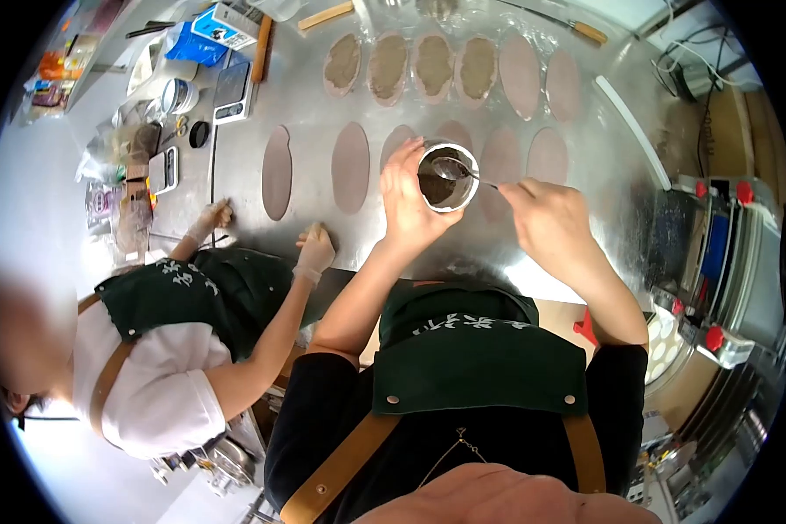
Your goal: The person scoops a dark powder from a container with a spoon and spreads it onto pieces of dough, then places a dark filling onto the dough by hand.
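Note:
My left hand is wrapped round a white tub with brownish-grey filling inside. A metal spoon has its bowl in the tub's mouth, and my right hand grips its handle. Under and around the tub lie flat oval dough pieces of a pinkish-brown colour, some partly hidden by the tub and my hands. In the far row, several ovals carry a spread of grey-brown paste, while two bare ovals sit to their right.
At left, a co-worker's gloved hands rest by the steel table's edge. Beyond are a kitchen scale, a carton and a wooden rolling pin. A white strip and a machine with red knobs stand at right.

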Motion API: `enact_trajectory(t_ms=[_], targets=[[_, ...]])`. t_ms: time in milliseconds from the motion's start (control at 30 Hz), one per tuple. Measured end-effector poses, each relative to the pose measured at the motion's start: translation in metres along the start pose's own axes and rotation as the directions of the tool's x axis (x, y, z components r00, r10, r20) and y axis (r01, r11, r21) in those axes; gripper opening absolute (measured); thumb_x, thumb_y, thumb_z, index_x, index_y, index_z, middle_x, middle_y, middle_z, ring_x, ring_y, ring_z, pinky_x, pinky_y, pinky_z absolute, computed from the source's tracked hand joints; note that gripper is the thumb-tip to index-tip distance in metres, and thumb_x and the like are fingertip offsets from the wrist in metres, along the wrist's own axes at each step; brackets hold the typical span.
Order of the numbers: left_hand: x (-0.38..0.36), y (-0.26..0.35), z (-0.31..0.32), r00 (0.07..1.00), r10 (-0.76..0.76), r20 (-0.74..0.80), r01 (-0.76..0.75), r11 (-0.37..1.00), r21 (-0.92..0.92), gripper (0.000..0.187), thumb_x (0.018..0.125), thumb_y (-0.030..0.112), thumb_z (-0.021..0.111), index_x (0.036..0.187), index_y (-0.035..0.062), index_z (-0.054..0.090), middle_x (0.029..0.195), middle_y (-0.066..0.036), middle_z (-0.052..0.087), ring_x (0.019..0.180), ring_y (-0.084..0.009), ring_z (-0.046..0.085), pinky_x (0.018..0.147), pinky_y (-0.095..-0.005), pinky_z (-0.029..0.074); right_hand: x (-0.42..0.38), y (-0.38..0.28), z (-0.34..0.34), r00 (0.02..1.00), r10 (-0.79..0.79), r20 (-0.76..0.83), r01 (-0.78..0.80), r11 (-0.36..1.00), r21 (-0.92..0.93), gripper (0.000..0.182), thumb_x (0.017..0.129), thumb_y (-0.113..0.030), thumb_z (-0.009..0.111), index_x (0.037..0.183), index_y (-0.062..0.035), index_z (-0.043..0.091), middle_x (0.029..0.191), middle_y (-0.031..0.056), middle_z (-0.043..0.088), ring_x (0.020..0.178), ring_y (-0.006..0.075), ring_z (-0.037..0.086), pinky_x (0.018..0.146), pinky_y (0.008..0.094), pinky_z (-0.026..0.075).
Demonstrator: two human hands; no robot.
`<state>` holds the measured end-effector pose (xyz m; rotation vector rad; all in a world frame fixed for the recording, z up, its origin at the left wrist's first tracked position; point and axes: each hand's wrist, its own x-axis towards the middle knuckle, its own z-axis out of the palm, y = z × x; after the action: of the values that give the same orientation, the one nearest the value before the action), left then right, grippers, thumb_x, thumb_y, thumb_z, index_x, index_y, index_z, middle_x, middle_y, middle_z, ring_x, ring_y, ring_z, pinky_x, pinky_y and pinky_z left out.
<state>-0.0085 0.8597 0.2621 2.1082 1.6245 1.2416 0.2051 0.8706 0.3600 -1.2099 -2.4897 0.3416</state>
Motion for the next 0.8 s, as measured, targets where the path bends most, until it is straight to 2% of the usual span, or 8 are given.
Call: enact_trajectory(t_ms=[33,133,233,300,533,600,733,800], targets=[[0.000,0.000,0.001,1.000,0.020,0.013,-0.020,1.000,0.001,0.100,0.048,0.014,0.089,0.134,0.0043,0.038,0.137,-0.019,0.046,0.127,-0.0389,0.045,0.101,-0.0494,0.034,-0.002,-0.003,0.006,1.000,-0.005,-0.004,0.004,0.999,-0.042,0.013,0.063,-0.002,0.065,0.073,-0.0035,0.058,0.064,0.0075,0.052,0.061,0.0254,0.061,0.050,0.0362,0.047],[0.002,0.004,0.004,0.998,0.040,0.054,-0.039,0.999,-0.016,0.101,0.047,0.013,0.089,0.134,0.0045,0.039,0.138,-0.018,0.045,0.128,-0.0383,0.043,0.102,-0.0482,0.033,-0.002,-0.016,0.012,0.996,-0.067,-0.051,0.052,0.968,-0.247,0.014,0.059,-0.004,0.066,0.072,-0.0023,0.060,0.064,0.0067,0.053,0.060,0.0222,0.061,0.047,0.0341,0.046],[0.004,0.013,0.010,0.995,0.043,0.094,-0.042,0.999,-0.017,0.101,0.046,0.012,0.089,0.133,0.0041,0.039,0.138,-0.017,0.045,0.128,-0.0384,0.043,0.102,-0.0488,0.033,-0.007,-0.016,0.019,0.993,-0.099,-0.064,0.069,0.928,-0.367,0.015,0.057,-0.006,0.066,0.071,-0.0016,0.061,0.064,0.0061,0.054,0.059,0.0200,0.060,0.046,0.0315,0.046],[0.003,0.021,0.019,0.994,0.039,0.100,-0.038,0.999,-0.017,0.100,0.046,0.012,0.089,0.133,0.0038,0.040,0.138,-0.017,0.045,0.128,-0.0384,0.043,0.102,-0.0492,0.033,-0.014,-0.011,0.018,0.996,-0.084,-0.013,0.074,0.931,-0.357,0.015,0.058,-0.006,0.067,0.071,-0.0008,0.062,0.064,0.0072,0.056,0.059,0.0211,0.062,0.047,0.0325,0.047],[0.006,0.055,0.055,0.993,0.057,0.105,-0.058,0.998,0.003,0.099,0.047,0.013,0.090,0.133,0.0038,0.039,0.137,-0.017,0.045,0.128,-0.0379,0.043,0.102,-0.0495,0.033,-0.039,0.035,0.011,0.992,0.112,0.051,-0.109,0.992,-0.066,0.006,0.066,-0.002,0.063,0.071,0.0005,0.063,0.069,0.0142,0.064,0.061,0.0318,0.066,0.056,0.0403,0.053],[0.009,0.064,0.065,0.989,0.046,0.141,-0.051,0.998,0.032,0.098,0.052,0.016,0.090,0.133,0.0044,0.037,0.137,-0.017,0.046,0.128,-0.0370,0.042,0.102,-0.0487,0.033,-0.042,0.054,0.005,0.984,0.176,0.035,-0.176,0.984,0.007,0.005,0.069,-0.002,0.061,0.073,0.0003,0.064,0.070,0.0156,0.065,0.063,0.0341,0.065,0.060,0.0424,0.053],[0.018,0.077,0.094,0.990,0.052,0.133,-0.057,0.998,0.035,0.096,0.053,0.015,0.089,0.133,0.0042,0.038,0.136,-0.017,0.046,0.127,-0.0371,0.043,0.102,-0.0490,0.033,-0.053,0.086,-0.010,0.960,0.276,-0.042,-0.269,0.956,0.120,0.006,0.074,-0.002,0.060,0.075,-0.0006,0.065,0.071,0.0164,0.065,0.067,0.0361,0.065,0.064,0.0451,0.053],[0.023,0.079,0.106,0.992,0.044,0.118,-0.049,0.998,0.039,0.095,0.054,0.016,0.088,0.133,0.0040,0.038,0.135,-0.018,0.047,0.126,-0.0371,0.044,0.102,-0.0491,0.034,-0.056,0.099,-0.014,0.945,0.328,0.004,-0.326,0.936,0.131,0.012,0.075,0.000,0.062,0.085,-0.0007,0.068,0.079,0.0164,0.067,0.072,0.0360,0.065,0.066,0.0438,0.052]])
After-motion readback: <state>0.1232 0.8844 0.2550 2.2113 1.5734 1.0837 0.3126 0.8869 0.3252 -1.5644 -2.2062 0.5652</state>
